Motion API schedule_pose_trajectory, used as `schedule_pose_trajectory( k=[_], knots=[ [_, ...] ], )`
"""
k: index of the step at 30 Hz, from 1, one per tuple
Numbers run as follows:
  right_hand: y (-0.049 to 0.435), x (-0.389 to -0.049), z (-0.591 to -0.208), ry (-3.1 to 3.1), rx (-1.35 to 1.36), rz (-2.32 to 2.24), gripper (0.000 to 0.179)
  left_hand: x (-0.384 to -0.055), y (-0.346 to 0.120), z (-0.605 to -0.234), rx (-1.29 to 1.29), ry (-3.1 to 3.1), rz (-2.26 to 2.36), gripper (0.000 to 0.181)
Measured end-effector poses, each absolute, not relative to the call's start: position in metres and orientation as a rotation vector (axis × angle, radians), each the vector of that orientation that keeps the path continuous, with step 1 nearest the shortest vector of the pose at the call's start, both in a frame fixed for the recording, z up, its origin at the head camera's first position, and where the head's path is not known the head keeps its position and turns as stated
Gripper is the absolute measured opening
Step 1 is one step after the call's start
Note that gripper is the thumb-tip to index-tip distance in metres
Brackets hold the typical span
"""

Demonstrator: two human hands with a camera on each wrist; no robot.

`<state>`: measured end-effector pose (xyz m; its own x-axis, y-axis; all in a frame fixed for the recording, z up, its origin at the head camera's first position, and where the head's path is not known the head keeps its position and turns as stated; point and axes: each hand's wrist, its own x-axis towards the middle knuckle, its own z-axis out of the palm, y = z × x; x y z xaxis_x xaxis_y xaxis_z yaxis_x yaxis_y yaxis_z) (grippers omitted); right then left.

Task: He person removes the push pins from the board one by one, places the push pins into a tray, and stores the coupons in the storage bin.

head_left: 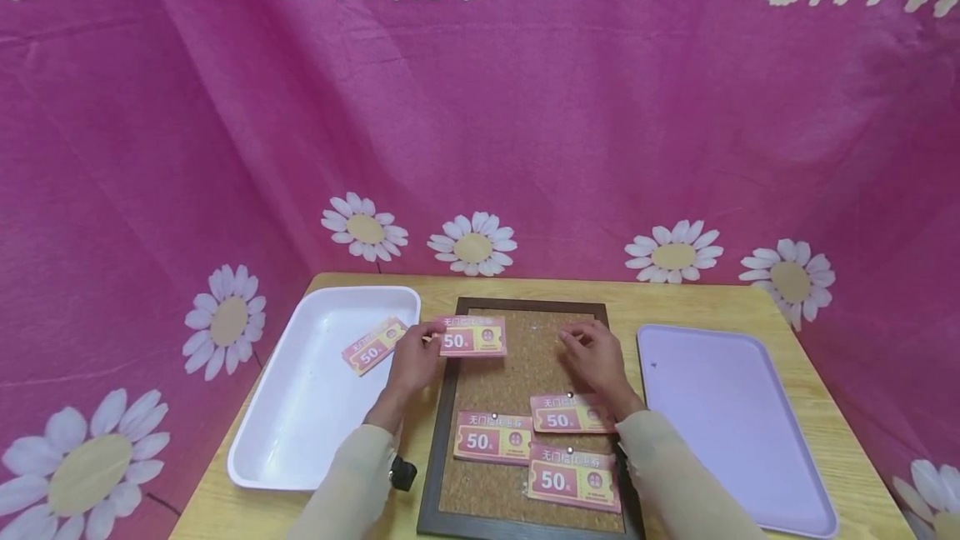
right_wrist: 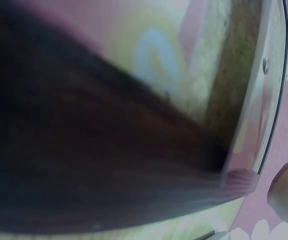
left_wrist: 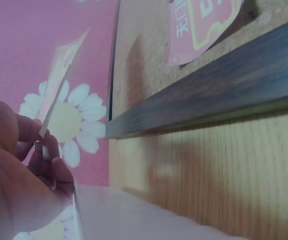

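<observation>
Sleeves (head_left: pixel 348 482) cross my frame's bottom edge. Lower centre, I see the left hand (head_left: pixel 415 359) pinching a coupon (head_left: pixel 480 338) over the corkboard (head_left: pixel 517 377); the right hand (head_left: pixel 602 361) curls its fingers, contents unclear.

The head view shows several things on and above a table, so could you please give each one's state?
Corkboard: lying face up on the table
Three board coupons: pinned
Held coupon: raised, no pin visible
Left grip: pinching that coupon
Right grip: bent, contents unclear
Tray coupon: loose
White tray: holding that coupon
Purple tray: holding a tiny dark item
</observation>
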<state>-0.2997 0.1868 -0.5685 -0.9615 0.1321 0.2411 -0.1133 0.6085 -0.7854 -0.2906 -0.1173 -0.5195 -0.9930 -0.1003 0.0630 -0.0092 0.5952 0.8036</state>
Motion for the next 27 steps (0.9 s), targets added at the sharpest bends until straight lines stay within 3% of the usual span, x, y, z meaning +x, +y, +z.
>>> schedule_pose_trajectory(
  k=[27],
  knots=[
    [0.207,-0.298,-0.577,-2.471,-0.085,1.291,0.017,-0.297,-0.159,-0.506,0.218,-2.676,-1.333,0.029]
  ],
)
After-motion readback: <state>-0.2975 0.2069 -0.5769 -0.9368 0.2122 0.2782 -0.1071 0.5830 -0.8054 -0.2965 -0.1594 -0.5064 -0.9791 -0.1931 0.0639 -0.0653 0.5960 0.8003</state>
